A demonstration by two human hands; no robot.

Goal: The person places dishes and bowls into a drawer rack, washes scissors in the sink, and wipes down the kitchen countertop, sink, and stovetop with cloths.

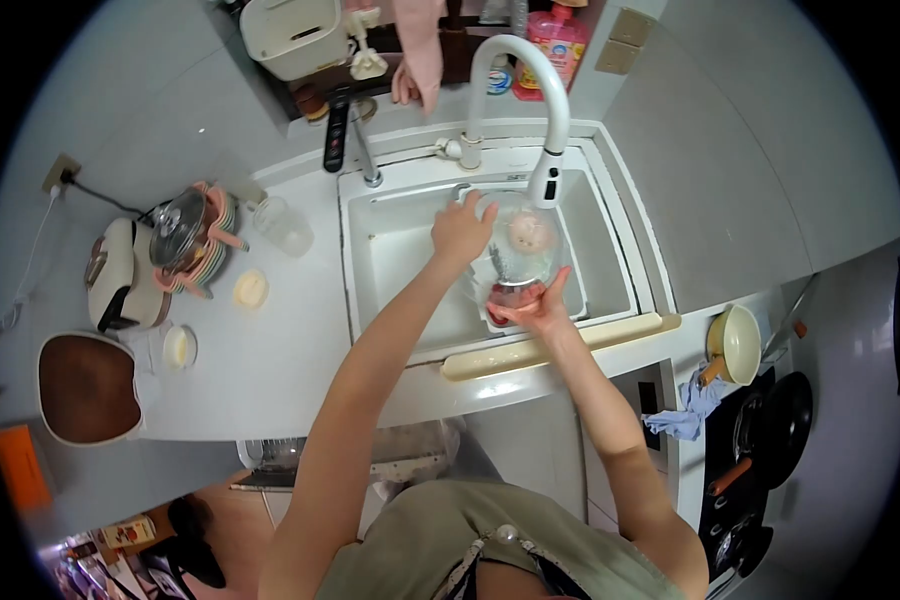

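Observation:
Under the spout of the white faucet (518,50), a clear round bowl (540,262) is held tilted over the sink (385,285). My right hand (538,306) grips its near edge from below, thumb up along the side. A rounded pinkish shape shows through the clear wall; I cannot tell what it is. At the bowl's left rim is my left hand (460,235), palm down with fingers apart; whether it presses on the rim is unclear. A reddish thing below the bowl is partly hidden by my right hand.
A pale yellow trough (560,348) lies along the sink's front edge. Left on the counter are a clear jug (282,227), small dishes and a glass-lidded pot (180,235). Pink gloves (417,55) hang behind. A yellow pan (740,345) and blue cloth (685,405) are right, by the stove.

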